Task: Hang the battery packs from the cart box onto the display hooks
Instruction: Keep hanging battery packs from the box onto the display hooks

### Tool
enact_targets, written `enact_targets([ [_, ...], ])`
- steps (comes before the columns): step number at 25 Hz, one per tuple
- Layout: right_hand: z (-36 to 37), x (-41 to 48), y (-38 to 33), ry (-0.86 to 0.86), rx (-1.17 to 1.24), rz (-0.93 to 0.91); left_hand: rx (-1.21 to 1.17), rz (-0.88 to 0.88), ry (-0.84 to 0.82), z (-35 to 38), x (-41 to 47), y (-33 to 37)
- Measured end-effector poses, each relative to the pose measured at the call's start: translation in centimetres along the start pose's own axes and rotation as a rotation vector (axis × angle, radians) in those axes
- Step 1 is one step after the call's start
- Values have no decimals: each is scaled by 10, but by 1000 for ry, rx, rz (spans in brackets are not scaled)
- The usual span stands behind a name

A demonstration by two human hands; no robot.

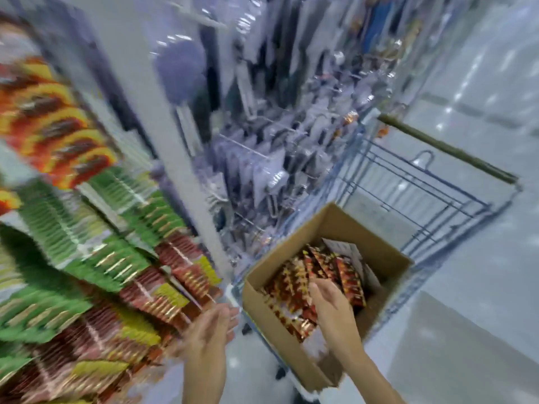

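An open cardboard box (264,309) sits in a wire cart and holds several red and gold battery packs (347,275). My right hand (328,301) reaches down into the box, fingers straight over the packs; the blur hides whether it touches them. To the left of the box and outside it, my left hand (211,330) hovers with fingers relaxed and nothing in it. Rows of green, red and yellow packs (96,258) hang on display hooks at the left. The whole view is motion-blurred.
The blue wire cart (423,199) with an olive handle bar (446,150) stands at the right on a pale tiled floor. A white upright post (180,158) separates the left display from a rack of clear-packaged goods (262,141) behind the box.
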State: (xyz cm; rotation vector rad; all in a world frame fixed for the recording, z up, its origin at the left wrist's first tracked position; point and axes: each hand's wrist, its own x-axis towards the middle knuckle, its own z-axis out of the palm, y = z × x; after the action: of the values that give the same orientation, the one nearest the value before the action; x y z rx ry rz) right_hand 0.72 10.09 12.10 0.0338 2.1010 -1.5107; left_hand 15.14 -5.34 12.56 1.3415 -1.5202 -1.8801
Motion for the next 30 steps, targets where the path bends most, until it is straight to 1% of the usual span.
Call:
enact_targets([
  [2,-33,16,21,24,-50,110,95,-52,-107,54,14,-17],
  [4,-58,29,38,44,-89,170,161,-115,-195,106,30,-34],
  [7,-87,47,58,64,-121,280,207,-217,-246,188,65,-60],
  [9,-101,55,65,57,-142,345,240,-297,-224,238,100,-84],
  [11,-111,62,71,30,-126,391,277,-403,-154,280,144,-114],
  [13,-119,68,73,13,-92,435,434,-440,-92,312,181,-141],
  [16,-129,82,75,18,-50,465,660,-429,-58,350,211,-162],
  [18,-133,91,76,34,-11,473,763,-421,-81,365,225,-169],
  [21,-140,100,76,56,28,456,846,-415,-85,375,235,-178],
  [24,-145,106,72,52,6,443,918,-353,-65,369,232,-180],
  [27,-146,118,72,37,-19,440,807,-273,-61,352,212,-163],
  [30,-137,151,81,28,-128,409,632,-228,-136,320,180,-130],
])
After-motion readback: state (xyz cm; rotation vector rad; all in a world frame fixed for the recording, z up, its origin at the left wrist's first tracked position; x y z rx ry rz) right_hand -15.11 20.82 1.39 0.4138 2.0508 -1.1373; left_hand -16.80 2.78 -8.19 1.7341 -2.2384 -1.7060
